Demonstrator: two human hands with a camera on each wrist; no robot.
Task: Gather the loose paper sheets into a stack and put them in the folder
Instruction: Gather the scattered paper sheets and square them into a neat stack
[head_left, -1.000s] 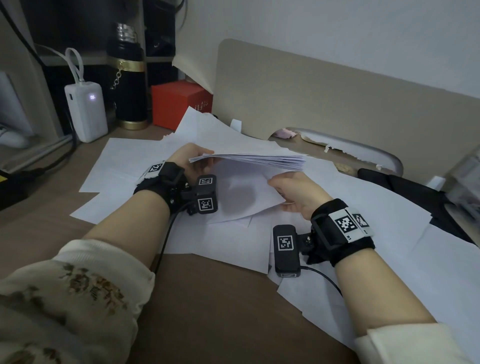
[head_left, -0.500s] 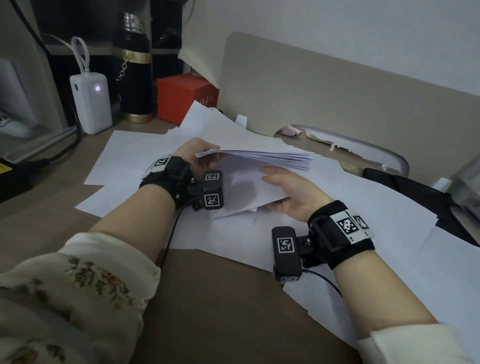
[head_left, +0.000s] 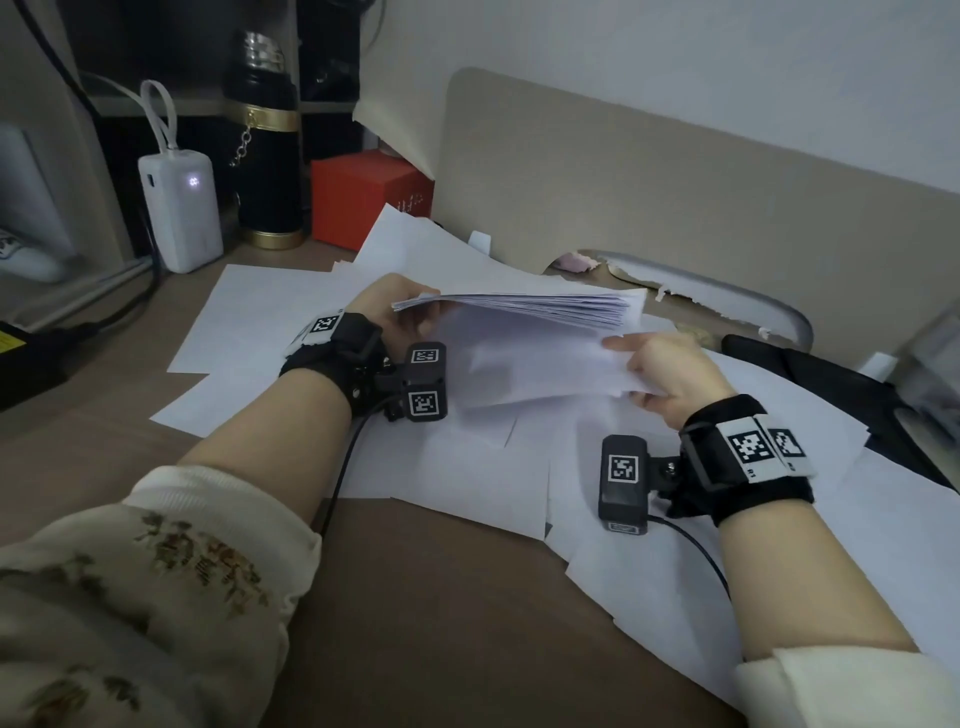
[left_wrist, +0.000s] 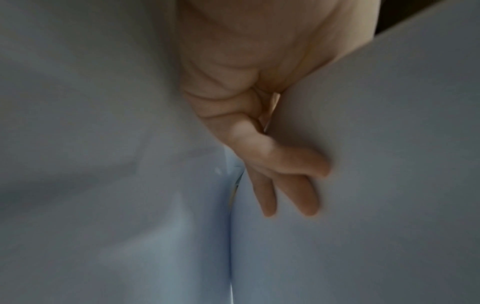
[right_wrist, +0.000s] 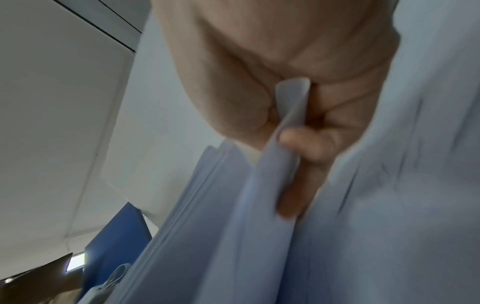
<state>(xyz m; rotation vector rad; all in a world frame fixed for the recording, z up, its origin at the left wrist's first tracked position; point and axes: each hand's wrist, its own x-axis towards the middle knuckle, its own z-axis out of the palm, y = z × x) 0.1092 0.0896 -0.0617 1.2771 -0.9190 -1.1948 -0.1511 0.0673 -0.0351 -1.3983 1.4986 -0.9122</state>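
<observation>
Right hand (head_left: 670, 376), flat under sheet half second ago, now pinches loose sheet (head_left: 540, 371) between fingers, lifting it beneath stack (head_left: 519, 306). Left hand (head_left: 400, 312) grips stack above counter (head_left: 441, 597). More sheets remain scattered; gathering unfinished.

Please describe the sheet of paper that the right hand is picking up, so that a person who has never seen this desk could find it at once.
Look at the middle of the brown desk, which is strewn with white sheets. The left hand holds a raised stack of sheets there. Just below it, the right hand pinches the lifted sheet by its right edge; unlike its flat neighbours, it tilts up off the desk.
</observation>
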